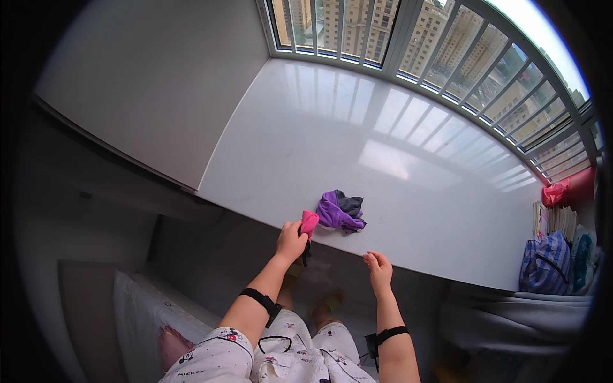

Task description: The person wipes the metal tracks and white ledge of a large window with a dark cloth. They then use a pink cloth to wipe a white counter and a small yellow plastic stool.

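My left hand (290,241) is closed round a pink and black cloth (309,222). The pink part sticks up above the fingers, and a dark part hangs down beside them; its exact kind I cannot make out. A crumpled purple and dark grey cloth (335,210) lies near the front edge of the pale, glossy ledge (287,147), just beyond my left hand. To the right of that cloth, in front of the ledge's edge, my right hand (379,268) is raised with its fingers curled together. Nothing shows in it.
A barred window (440,51) runs along the ledge's far side, and a white panel (153,83) borders it on the left. At the right end stand a blue striped bag (546,262), upright books or papers (562,220) and a red plastic bag (555,191).
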Motion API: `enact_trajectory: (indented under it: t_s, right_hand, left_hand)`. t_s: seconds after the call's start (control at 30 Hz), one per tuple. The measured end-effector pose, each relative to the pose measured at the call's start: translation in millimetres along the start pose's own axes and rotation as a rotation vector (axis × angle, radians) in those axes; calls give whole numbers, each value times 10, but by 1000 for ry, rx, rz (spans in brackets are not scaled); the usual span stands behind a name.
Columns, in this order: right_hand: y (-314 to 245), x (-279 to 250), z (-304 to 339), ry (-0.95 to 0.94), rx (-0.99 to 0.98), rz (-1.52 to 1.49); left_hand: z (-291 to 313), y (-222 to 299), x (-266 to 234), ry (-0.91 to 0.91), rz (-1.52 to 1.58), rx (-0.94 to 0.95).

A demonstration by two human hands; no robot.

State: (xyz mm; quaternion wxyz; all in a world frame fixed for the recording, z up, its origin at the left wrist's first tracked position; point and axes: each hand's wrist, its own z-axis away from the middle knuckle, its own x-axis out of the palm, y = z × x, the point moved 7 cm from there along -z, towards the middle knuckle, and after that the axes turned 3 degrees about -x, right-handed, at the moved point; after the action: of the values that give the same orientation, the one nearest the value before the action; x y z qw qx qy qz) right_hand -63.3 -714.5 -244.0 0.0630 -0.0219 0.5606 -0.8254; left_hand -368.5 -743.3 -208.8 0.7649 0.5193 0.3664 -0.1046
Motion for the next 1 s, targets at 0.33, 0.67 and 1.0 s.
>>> enact_trajectory:
  t_s: [0.33,0.67,1.0]
  right_hand:
    - [330,-952,-648,974,65,642]
    - [63,-690,-612,1321,117,1092]
    - [26,-646,-677,1283,102,1150]
  left_hand:
    - [-923,-1513,-1282,349,-438,-342]
    - [-737,-486,-219,-85,-550,524]
    - [-3043,-1240,-1233,390,-303,-462]
